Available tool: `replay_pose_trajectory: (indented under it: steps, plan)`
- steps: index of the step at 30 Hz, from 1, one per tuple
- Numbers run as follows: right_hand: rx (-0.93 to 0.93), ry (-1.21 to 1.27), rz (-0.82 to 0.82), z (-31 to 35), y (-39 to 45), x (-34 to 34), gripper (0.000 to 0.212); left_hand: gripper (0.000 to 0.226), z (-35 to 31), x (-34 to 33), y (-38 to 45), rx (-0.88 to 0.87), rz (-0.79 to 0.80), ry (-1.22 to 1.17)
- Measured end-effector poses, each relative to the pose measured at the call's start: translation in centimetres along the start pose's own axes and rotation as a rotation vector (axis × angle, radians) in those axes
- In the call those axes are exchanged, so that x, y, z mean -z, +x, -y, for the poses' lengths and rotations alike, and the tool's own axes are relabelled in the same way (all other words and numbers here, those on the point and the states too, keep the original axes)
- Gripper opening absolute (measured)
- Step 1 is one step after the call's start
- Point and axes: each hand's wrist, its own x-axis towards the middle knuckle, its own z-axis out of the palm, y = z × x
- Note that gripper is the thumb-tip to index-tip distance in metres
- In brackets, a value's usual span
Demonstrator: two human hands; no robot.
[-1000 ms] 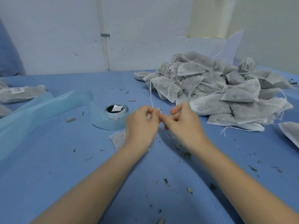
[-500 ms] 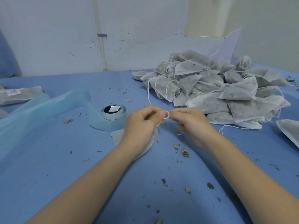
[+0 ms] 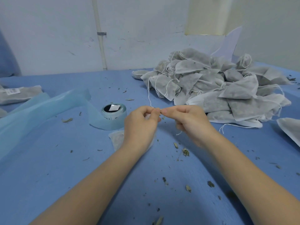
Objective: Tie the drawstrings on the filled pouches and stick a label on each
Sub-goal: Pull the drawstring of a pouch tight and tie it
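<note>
Just drawstring (image 3: 160, 111) pinched between both hands' fingers (image 3: 156, 111), pouch (image 3: 117, 139) beneath.

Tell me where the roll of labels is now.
The roll of labels stands on the blue table, left of centre, just left of the left hand.

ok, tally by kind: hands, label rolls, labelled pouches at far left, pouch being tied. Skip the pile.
Hands: 2, left hand and right hand
Label roll: 1
Labelled pouch: 1 clearly seen
Pouch being tied: 1
Total: 5
</note>
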Motion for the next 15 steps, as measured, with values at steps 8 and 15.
replay_pose_trajectory:
  steps: [8,15]
  plan:
    - [-0.280,0.308,0.043,0.26,0.57,-0.31,0.009,0.024,-0.16,-0.56,0.05,0.056,0.025,-0.016]
    - [-0.438,0.697,0.164,0.50,0.35,-0.50,0.004,0.022,-0.13,-0.86,-0.54,-0.047,0.095,0.110]
